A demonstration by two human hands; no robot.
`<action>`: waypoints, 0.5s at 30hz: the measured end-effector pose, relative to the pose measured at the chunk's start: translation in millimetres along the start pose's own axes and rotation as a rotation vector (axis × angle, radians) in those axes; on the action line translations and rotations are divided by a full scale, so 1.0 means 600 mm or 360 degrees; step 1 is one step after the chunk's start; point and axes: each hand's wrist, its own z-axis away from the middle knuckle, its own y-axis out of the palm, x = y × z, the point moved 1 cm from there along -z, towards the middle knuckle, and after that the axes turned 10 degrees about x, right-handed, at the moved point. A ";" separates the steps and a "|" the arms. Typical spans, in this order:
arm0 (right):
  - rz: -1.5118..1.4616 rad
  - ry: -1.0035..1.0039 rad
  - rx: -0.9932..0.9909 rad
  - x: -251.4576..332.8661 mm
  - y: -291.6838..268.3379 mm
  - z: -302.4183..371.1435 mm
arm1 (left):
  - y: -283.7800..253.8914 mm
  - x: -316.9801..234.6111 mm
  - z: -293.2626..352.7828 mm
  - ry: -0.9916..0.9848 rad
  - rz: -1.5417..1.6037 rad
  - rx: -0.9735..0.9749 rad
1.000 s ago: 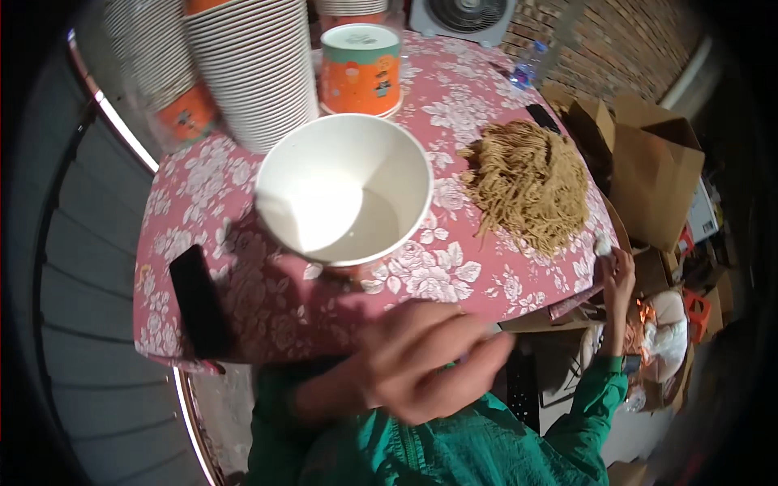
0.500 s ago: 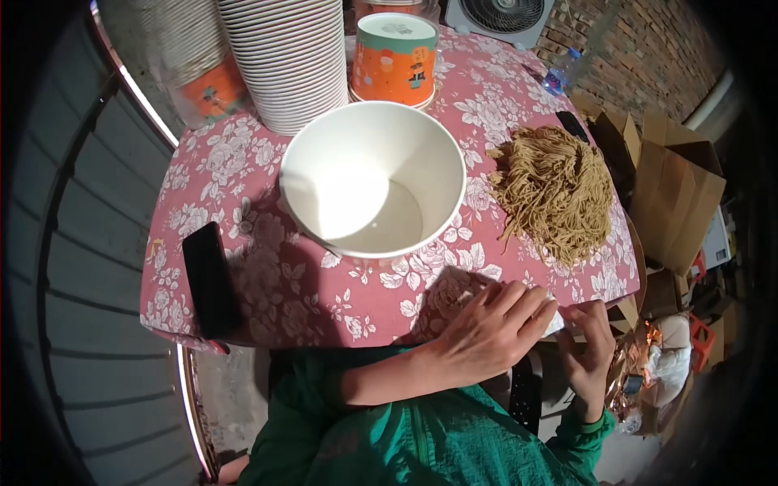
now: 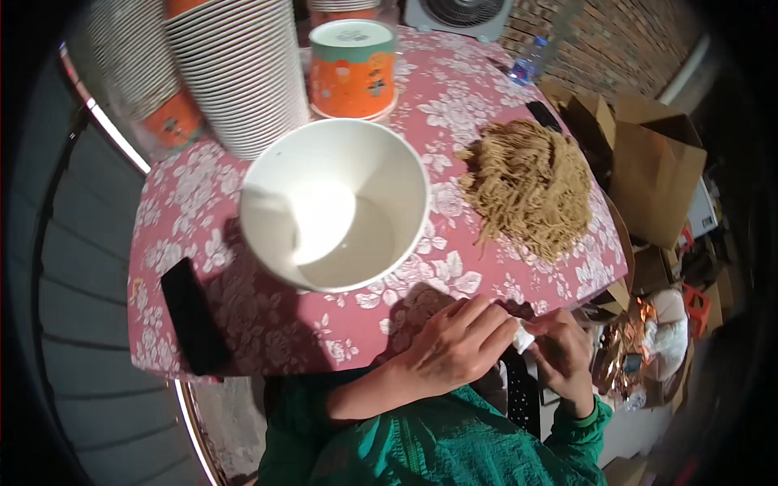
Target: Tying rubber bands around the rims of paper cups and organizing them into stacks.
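At the table's front edge, my left hand (image 3: 463, 338) is curled around a small white crumpled piece (image 3: 523, 334), perhaps tissue; most of it is hidden by my fingers. My right hand (image 3: 563, 352) meets it from the right, its thumb and fingertips closed on the piece's outer end. Beyond my hands stands a big white paper bucket (image 3: 332, 275), open at the top, with sunlight on its inside. A heap of tan, stringy strands like dried noodles (image 3: 531, 186) lies to the right of the bucket.
Tall stacks of nested paper buckets (image 3: 239, 81) and an upturned orange bucket (image 3: 353, 77) stand at the back left. A black phone (image 3: 194, 316) lies near the left edge. A plastic bottle (image 3: 528, 63) and fan (image 3: 462, 12) are behind; cardboard boxes (image 3: 656, 178) crowd the right side.
My right hand has come in against the white piece and closed on its end; its fingers were more apart before. The whole view has shifted, so the table things appear farther left.
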 end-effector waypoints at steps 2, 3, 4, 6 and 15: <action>0.0009 -0.0031 -0.0006 -0.002 -0.003 0.001 | 0.005 -0.002 0.002 0.0002 -0.0011 -0.0021; 0.0032 -0.0035 -0.0011 0.001 -0.009 -0.002 | 0.006 0.000 0.006 -0.0042 -0.0026 0.0094; 0.0094 -0.0025 -0.0051 0.002 -0.013 0.002 | 0.011 -0.002 0.002 -0.0025 -0.0010 0.0104; 0.0221 0.0058 -0.0139 0.001 -0.030 0.010 | 0.017 -0.004 -0.010 -0.0124 -0.0062 0.0001; 0.0414 0.0711 -0.1171 -0.284 -0.114 0.096 | -0.055 -0.004 0.019 -0.0179 -0.0199 -0.0067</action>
